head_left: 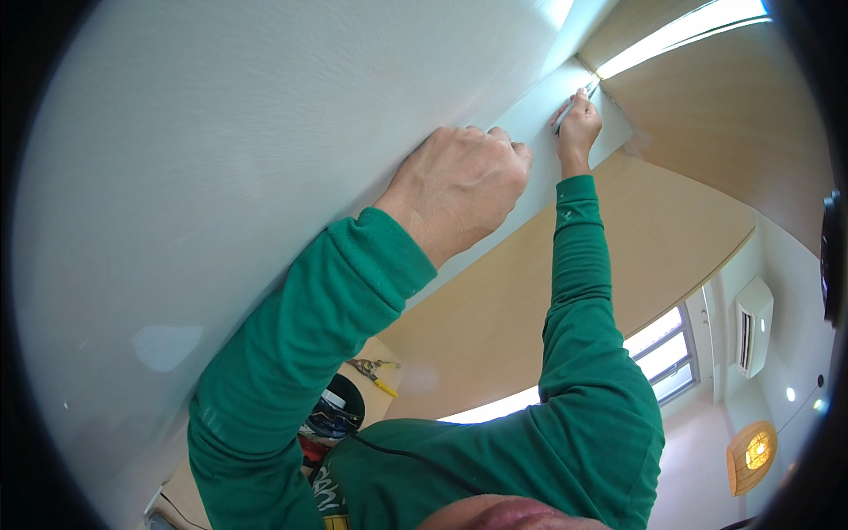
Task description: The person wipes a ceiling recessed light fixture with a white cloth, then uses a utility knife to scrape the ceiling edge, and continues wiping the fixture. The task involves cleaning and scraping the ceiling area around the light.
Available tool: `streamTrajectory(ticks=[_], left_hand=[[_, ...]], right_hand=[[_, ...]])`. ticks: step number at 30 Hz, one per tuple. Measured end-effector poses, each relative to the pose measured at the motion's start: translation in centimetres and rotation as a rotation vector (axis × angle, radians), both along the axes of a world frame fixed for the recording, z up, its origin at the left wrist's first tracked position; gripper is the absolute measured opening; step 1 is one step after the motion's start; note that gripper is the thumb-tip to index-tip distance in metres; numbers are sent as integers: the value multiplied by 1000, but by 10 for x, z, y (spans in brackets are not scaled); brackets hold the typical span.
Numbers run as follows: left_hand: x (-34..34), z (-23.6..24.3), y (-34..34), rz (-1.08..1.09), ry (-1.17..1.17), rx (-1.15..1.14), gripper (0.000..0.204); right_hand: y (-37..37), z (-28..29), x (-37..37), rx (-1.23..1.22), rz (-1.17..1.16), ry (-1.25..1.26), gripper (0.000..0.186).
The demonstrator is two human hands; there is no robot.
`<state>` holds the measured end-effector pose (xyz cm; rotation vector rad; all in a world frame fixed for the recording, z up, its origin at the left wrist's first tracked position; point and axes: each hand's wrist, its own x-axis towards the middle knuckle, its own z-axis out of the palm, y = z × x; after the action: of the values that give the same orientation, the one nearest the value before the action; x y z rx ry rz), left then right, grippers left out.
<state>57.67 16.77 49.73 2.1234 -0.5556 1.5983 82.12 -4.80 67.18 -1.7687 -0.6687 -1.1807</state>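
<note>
My left hand (pixel 455 185), its fingers curled, rests along the long white panel (pixel 256 115); its fingertips are turned away, so anything in them is hidden. Farther up and to the right, my right hand (pixel 579 128) grips a slim grey tool (pixel 561 115), too small to identify, at the corner where the white panel meets a light wood board (pixel 715 88). A bright light strip (pixel 671 35) runs out from that corner along the board.
A large wood panel (pixel 477 300) lies beyond my arms. Low down are yellow-handled pliers (pixel 382 384) and a dark round container (pixel 349 406) with items. At the right are a window (pixel 667 362), a wall air-conditioner (pixel 751 327) and a woven lamp (pixel 751 459).
</note>
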Motion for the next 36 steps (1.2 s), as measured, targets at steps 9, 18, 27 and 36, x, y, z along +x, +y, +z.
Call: streamTrajectory(ticks=[9,18,27,36], left_hand=[[2,-3,1,-1,-22,-12,17],[2,-4,1,-3,-3,-13,16],[0,-2,-1,-18,-41,-27,15],[2,-5,1,9,-16,-19,15]], right_hand=[[0,-3,-6,-29,49,31,43],[14,4,-18,71,125,187,41],[-18,25,2,-186,-163,97,45],[-2,3,-9,-17,11,111,45]])
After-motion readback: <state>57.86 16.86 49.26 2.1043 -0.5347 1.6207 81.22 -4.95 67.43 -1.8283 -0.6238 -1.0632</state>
